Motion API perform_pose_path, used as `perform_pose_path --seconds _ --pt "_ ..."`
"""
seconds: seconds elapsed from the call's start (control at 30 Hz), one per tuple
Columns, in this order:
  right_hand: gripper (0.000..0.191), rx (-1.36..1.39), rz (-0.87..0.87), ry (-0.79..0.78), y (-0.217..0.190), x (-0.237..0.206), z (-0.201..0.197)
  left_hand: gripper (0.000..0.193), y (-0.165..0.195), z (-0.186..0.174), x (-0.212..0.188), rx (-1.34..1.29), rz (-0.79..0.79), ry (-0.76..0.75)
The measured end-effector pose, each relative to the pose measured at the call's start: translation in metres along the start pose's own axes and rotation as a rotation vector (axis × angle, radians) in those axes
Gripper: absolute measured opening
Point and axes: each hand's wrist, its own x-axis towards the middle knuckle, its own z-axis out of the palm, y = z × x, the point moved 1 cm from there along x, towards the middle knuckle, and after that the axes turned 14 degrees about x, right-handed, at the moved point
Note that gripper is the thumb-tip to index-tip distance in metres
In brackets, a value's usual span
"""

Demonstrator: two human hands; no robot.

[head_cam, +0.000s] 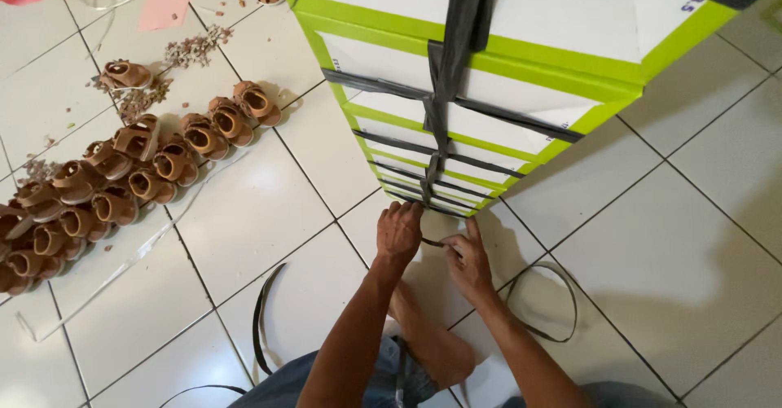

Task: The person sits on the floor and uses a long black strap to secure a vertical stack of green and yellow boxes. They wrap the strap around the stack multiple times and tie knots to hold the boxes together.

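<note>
1. Left hand [399, 233]: at the foot of the stack of boxes [489, 74], fingers curled down against the bottom box edge where the dark strap [446, 90] comes down. Whether it grips the strap: cannot tell.
2. Right hand [468, 260]: just beside the left, fingers pinched on a short run of strap stretched between the two hands.
3. Stack: white boxes with lime-green edges, standing on the tiled floor [668, 237], bound by the strap running vertically down the corner face and crossing horizontal bands at each level.
4. Loose strap tail [562, 294] loops on the floor right of the right forearm; another loose length [259, 310] lies left of the left forearm.
5. Rows of small brown sandals [122, 184] lie on the floor toward its left edge, well apart from the hands.
</note>
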Motion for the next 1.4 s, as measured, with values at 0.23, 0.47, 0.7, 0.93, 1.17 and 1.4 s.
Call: perform_pose_path --seconds 0.23,0.47,0.7,0.93,1.17,1.4 --pt "0.016 -0.074 -0.050 0.058 -0.001 -0.004 0.018 0.014 -0.017 -0.009 0.001 0.021 -0.091 -0.004" --pt "0.018 0.084 0.406 0.082 -0.005 0.020 -0.021 0.015 0.001 -0.013 0.017 -0.767 -0.886 -0.398" --pt "0.025 -0.198 0.354 0.001 -0.019 0.044 -0.017 0.019 0.014 -0.036 0.021 -0.341 -0.874 -0.180" --pt "0.026 -0.157 0.419 0.008 -0.022 0.050 -0.024 0.022 0.027 -0.031 0.030 -1.117 -1.196 -0.098" --pt "0.029 -0.149 0.493 0.054 -0.003 0.062 -0.024 0.018 0.024 -0.007 0.040 -1.360 -1.367 -0.018" --pt "0.029 -0.201 0.357 0.009 0.009 0.063 -0.024 0.022 0.024 0.009 0.042 -1.408 -1.411 0.070"
